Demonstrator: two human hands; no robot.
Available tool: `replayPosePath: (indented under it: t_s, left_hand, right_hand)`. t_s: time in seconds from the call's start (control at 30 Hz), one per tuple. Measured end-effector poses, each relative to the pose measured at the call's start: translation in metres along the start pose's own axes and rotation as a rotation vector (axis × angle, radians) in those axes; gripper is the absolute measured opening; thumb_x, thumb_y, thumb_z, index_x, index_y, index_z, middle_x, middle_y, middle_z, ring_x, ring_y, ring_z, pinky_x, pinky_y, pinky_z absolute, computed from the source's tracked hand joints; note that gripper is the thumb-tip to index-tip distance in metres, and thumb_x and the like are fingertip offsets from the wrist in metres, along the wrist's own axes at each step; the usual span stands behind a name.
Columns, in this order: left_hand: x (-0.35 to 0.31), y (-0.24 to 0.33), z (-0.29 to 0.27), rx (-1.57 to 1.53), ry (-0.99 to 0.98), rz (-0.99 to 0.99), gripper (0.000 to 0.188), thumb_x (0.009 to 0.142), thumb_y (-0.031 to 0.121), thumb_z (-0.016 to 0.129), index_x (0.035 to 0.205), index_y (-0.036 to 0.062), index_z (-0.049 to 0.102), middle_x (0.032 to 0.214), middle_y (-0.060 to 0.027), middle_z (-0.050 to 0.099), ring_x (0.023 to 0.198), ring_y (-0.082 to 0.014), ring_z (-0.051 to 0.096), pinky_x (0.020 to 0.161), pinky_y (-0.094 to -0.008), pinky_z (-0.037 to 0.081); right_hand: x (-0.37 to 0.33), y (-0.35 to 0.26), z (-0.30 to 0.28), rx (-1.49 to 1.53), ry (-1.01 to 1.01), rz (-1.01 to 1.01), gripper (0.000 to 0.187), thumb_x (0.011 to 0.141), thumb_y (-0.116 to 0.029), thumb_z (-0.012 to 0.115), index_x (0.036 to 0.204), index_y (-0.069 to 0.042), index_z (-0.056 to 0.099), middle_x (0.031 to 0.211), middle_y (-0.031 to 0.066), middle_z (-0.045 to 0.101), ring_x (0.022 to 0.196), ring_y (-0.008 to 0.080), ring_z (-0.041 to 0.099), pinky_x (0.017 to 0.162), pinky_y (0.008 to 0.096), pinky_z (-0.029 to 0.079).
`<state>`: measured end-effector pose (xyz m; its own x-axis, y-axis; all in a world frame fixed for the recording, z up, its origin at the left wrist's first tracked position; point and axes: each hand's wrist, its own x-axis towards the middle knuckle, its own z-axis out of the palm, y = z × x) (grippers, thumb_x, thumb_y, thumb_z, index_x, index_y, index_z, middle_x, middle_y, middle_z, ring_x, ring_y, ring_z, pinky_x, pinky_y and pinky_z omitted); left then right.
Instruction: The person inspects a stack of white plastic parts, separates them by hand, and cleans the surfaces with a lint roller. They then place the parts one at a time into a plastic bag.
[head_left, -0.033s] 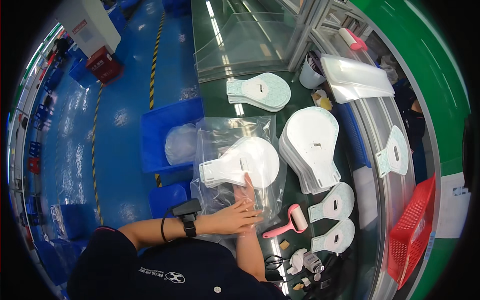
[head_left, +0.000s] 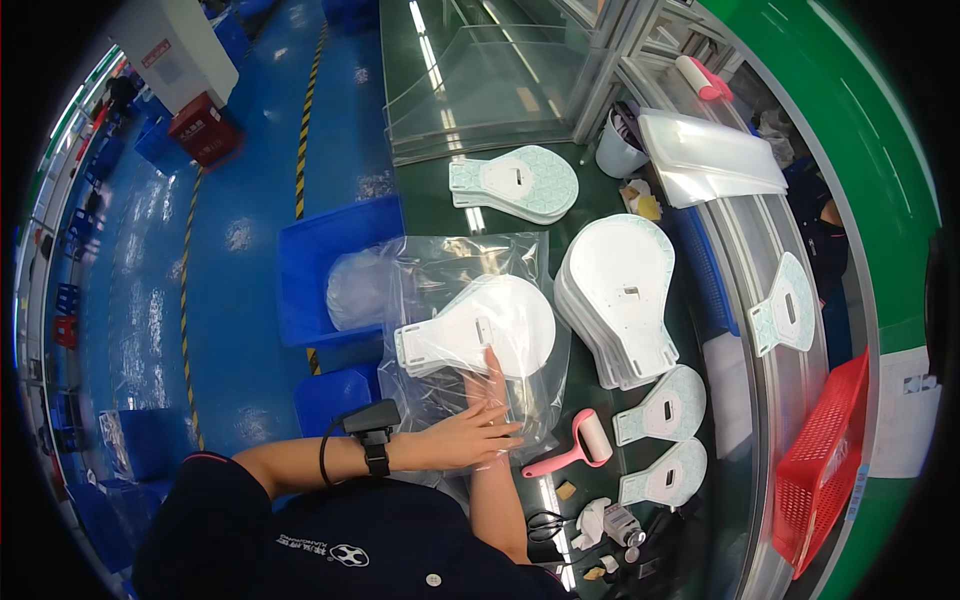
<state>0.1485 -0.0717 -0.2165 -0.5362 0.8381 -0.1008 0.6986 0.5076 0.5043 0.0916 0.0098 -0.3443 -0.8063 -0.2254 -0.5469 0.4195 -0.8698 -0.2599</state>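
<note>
A white paddle-shaped board point(head_left: 515, 320) with a rounded end, a narrow tab and a small slot lies inside a clear plastic bag point(head_left: 535, 400) on the table. My right hand point(head_left: 482, 385) reaches into the bag. One digit lies over the board near its slot, while the rest of that hand passes under its near edge, so the board is held there. Across my right wrist lies my left hand point(head_left: 465, 438), its fingers stretched out over the bag's near part. A black device is strapped to my left wrist.
To the right stands a stack of white boards point(head_left: 622, 270); more patterned boards point(head_left: 515, 182) lie at the back. Two single boards point(head_left: 660, 405) and a pink-handled lint roller point(head_left: 592, 438) sit nearer me. A blue bin point(head_left: 300, 290) is left, a red basket point(head_left: 815, 480) right.
</note>
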Motion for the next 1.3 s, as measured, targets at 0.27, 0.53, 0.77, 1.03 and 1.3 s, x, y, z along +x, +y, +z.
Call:
replayPosePath:
  t_s: [0.27,0.53,0.77,1.03,1.3]
  left_hand:
    - [0.018,0.031,0.005,-0.086,0.008,0.041,0.048,0.096,0.031,0.037,0.139,0.0126,0.030,0.142,-0.0133,0.030,0.131,-0.0298,0.029,0.107,-0.0528,0.018]
    - [-0.058,-0.037,-0.039,-0.191,0.632,-0.785,0.057,0.087,0.028,0.052,0.134,0.0033,0.034,0.140,-0.0216,0.030,0.132,-0.0391,0.023,0.102,-0.0528,0.020]
    - [-0.105,-0.049,0.020,-1.490,0.394,-1.053,0.077,0.086,0.016,0.060,0.141,0.0002,0.009,0.125,-0.0227,0.044,0.111,-0.0260,0.050,0.086,-0.0378,0.046]
    - [-0.122,-0.052,0.016,-1.593,0.470,-1.149,0.073,0.084,0.014,0.062,0.138,-0.0018,0.014,0.107,-0.0193,0.056,0.089,-0.0206,0.060,0.069,-0.0322,0.053]
    - [-0.122,-0.056,-0.009,-1.349,0.043,-1.037,0.081,0.081,0.021,0.067,0.137,-0.0046,0.015,0.096,-0.0181,0.061,0.085,-0.0205,0.061,0.074,-0.0327,0.050]
  right_hand:
    - [0.035,-0.003,0.021,-0.042,-0.122,-0.046,0.044,0.088,-0.017,0.055,0.126,0.001,0.043,0.123,0.0142,0.050,0.117,0.0278,0.046,0.101,0.0416,0.037]
    - [0.032,-0.011,0.056,-0.068,-0.262,-0.013,0.046,0.090,-0.010,0.051,0.129,0.005,0.035,0.130,0.0194,0.042,0.120,0.0296,0.043,0.102,0.0432,0.037]
    - [0.048,0.000,0.067,0.289,-0.259,-0.033,0.046,0.094,-0.016,0.043,0.132,0.006,0.030,0.135,0.0197,0.037,0.125,0.0333,0.037,0.105,0.0482,0.032]
    - [0.062,0.003,0.070,0.018,0.048,0.059,0.044,0.090,-0.019,0.055,0.126,0.003,0.041,0.122,0.0142,0.050,0.109,0.0222,0.052,0.093,0.0303,0.045]
    - [0.092,-0.003,0.083,0.020,0.029,0.149,0.050,0.085,-0.019,0.063,0.124,0.004,0.040,0.124,0.0231,0.044,0.117,0.0304,0.045,0.098,0.0447,0.042]
